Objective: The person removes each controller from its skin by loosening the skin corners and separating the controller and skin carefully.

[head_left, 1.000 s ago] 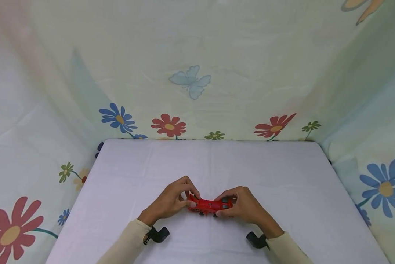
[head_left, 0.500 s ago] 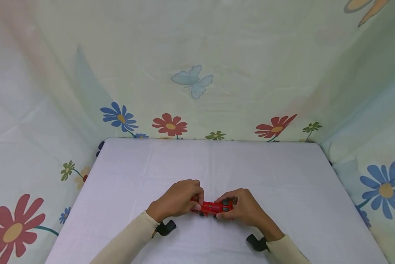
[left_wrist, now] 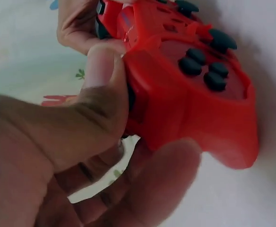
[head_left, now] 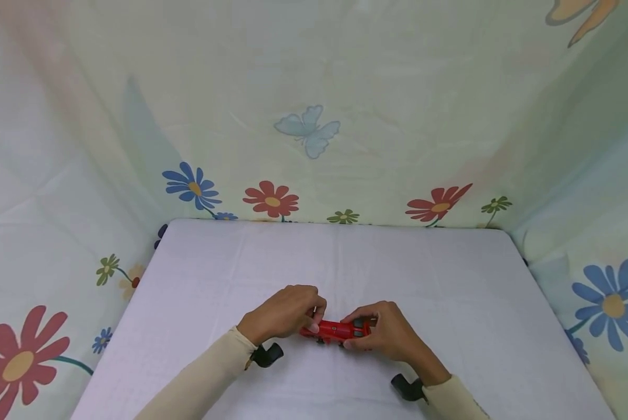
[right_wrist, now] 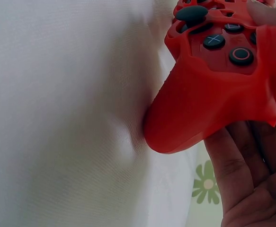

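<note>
While hands (head_left: 284, 315) (head_left: 390, 333) grip, controller (head_left: 337, 331), long axis crosswise

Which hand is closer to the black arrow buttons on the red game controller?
The left hand. It grips the end of the red controller just beside the arrow buttons; the right hand holds the opposite end, farther from them.

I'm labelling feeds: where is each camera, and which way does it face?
Head: head-worn, facing forward and down at the red controller; left hand, right hand and sleeves show.
Left wrist: worn there, facing the controller; left hand near, right hand beyond.
Right wrist: worn there, facing the controller; right hand partly shows.
Both wrist views share the controller's buttons.
</note>
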The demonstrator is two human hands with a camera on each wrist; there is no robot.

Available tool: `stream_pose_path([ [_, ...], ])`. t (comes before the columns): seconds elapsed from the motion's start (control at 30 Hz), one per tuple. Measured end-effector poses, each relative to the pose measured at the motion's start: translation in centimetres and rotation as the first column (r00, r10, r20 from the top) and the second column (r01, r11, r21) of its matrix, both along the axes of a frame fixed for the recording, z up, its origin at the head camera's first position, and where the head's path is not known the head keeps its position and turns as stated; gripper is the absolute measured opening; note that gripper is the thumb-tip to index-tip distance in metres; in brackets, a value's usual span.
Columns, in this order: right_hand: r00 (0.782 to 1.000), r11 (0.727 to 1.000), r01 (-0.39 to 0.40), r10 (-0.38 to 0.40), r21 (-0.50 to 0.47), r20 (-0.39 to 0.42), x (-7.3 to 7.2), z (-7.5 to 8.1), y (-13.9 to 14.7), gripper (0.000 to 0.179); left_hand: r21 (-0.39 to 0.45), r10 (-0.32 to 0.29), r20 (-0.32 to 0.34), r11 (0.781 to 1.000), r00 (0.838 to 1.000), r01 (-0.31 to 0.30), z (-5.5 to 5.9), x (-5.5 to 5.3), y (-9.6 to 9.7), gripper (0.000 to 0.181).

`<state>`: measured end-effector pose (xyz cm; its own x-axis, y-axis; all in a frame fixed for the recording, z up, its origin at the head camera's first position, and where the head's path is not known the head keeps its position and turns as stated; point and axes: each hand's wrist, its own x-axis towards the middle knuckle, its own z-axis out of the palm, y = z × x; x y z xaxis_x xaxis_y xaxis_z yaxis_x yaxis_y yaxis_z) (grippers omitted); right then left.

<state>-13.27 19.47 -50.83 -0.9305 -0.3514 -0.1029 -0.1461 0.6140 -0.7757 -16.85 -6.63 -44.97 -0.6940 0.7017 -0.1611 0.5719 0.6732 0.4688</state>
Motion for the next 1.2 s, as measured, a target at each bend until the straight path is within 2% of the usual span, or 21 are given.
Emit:
stream_pose_path([
  [0.1,1.000,1.000,0.011,-0.011,-0.004,-0.002,-0.2,-0.2,0.0,0.028,0.048,0.000,0.013,0.999,1.000,-0.001,-0.6,-0.1,-0.7,0.027],
  [0.2,1.000,1.000,0.016,-0.016,-0.006,0.005,-0.3,-0.3,0.0,0.029,0.107,0.004,-0.027,0.994,1.000,-0.001,-1.5,0.2,-2.0,0.026],
  [0.33,1.000,1.000,0.027,-0.027,-0.011,0.005,-0.4,-0.2,0.1,0.029,0.183,0.046,-0.101,0.983,0.994,-0.027,-3.0,0.6,-3.6,0.025],
  [0.5,1.000,0.999,0.022,-0.021,-0.044,0.017,-0.6,-0.3,-0.1,0.031,0.267,0.123,-0.101,0.959,0.987,-0.092,-4.6,1.0,-4.6,0.022],
  [0.6,0.998,0.996,0.049,-0.046,-0.080,0.041,-0.7,-0.6,-0.1,0.034,0.359,0.166,-0.063,0.924,0.984,-0.133,-5.2,1.1,-4.6,0.025],
  [0.67,0.995,0.990,0.089,-0.083,-0.111,0.053,-0.7,-0.9,0.0,0.038,0.444,0.181,-0.003,0.881,0.983,-0.161,-5.9,1.1,-4.4,0.033],
  [0.73,0.991,0.979,0.126,-0.118,-0.159,0.055,-0.6,-1.1,0.1,0.043,0.529,0.186,0.048,0.829,0.981,-0.183,-6.7,1.0,-4.1,0.043],
  [0.8,0.989,0.964,0.148,-0.144,-0.219,0.036,-0.5,-1.5,0.3,0.048,0.588,0.195,0.070,0.784,0.978,-0.198,-7.5,1.0,-3.7,0.051],
  [0.83,0.987,0.956,0.157,-0.157,-0.249,0.020,-0.3,-1.7,0.4,0.051,0.606,0.203,0.069,0.770,0.977,-0.202,-7.8,1.0,-3.5,0.052],
  [0.97,0.982,0.928,0.134,-0.172,-0.346,-0.083,0.6,-2.5,1.0,0.059,0.648,0.237,0.043,0.733,0.971,-0.207,-8.6,0.7,-2.9,0.046],
  [1.1,0.970,0.928,0.064,-0.144,-0.367,-0.194,0.9,-3.1,1.5,0.068,0.669,0.252,0.041,0.712,0.967,-0.214,-8.8,0.4,-2.6,0.042],
  [1.2,0.959,0.924,0.039,-0.141,-0.380,-0.246,0.7,-3.3,1.7,0.061,0.678,0.248,0.043,0.704,0.968,-0.210,-8.8,0.1,-2.6,0.040],
])
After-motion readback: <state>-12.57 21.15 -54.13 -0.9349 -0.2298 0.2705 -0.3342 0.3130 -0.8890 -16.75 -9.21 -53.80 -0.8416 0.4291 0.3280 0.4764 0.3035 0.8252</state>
